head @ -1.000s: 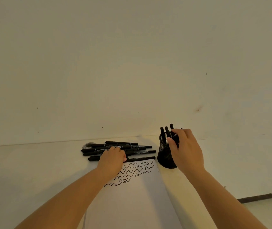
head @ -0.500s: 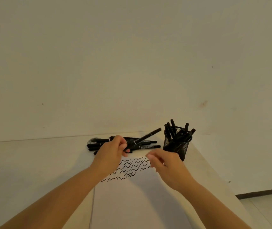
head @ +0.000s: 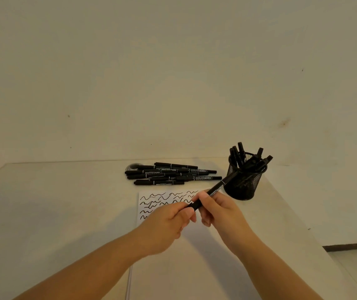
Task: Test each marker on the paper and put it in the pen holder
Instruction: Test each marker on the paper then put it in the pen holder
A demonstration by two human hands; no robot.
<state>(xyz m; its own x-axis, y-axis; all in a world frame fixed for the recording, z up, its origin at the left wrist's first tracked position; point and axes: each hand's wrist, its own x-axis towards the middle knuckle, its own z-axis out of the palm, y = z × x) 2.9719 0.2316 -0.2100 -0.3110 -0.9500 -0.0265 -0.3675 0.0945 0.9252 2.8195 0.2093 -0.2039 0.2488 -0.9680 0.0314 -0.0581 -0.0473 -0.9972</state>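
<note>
Gripping one marker (head: 213, 192) w/ both hands, you pinch its near end w/ left hand (head: 168, 224); right hand (head: 220, 211) wraps mid-barrel. Holder (head: 245, 180) at 1 o'clock.

Two bare forearms enter from the lower edge, one on each side; no sleeve covers either as far as the edge shows them — no watch, band or bracelet sits at either wrist; the left hand (head: 168, 226) and the right hand (head: 220, 211) are both ungloved; no ring shows on the fingers in sight; the nails that show — a few on each hand — are short and unpainted.
</note>
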